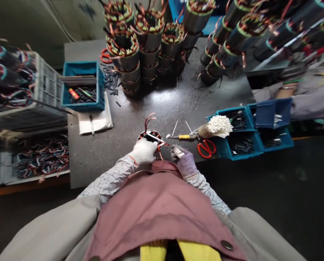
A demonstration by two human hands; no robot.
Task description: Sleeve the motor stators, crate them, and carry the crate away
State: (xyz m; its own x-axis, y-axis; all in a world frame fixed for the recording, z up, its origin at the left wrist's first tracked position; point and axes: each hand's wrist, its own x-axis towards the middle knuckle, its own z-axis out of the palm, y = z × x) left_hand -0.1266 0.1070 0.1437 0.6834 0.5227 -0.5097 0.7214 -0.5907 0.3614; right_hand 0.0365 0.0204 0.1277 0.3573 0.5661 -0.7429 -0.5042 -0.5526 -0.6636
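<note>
A motor stator (142, 135) with copper windings stands on the table's near edge, partly covered by my left hand (144, 150) in a white glove. My left fingers are closed on its near rim. A thin white sleeve (154, 137) lies across the stator's top, and brown lead wires (149, 120) rise from its far side. To the right, my right hand (184, 159), in a stained glove, pinches the end of a copper wire (166, 144) coming from the stator. Just beyond that hand lies a yellow-handled screwdriver-like tool (184, 137), with red-handled scissors (206, 148) beside it.
Stacked stators (131, 69) stand at the back. A bundle of white sleeves (219, 127) lies by blue bins (243, 145) of black pieces on the right. At left are a blue box (83, 107), paper (99, 121) and crates (49, 85). A co-worker's sleeve (308, 96) shows at right.
</note>
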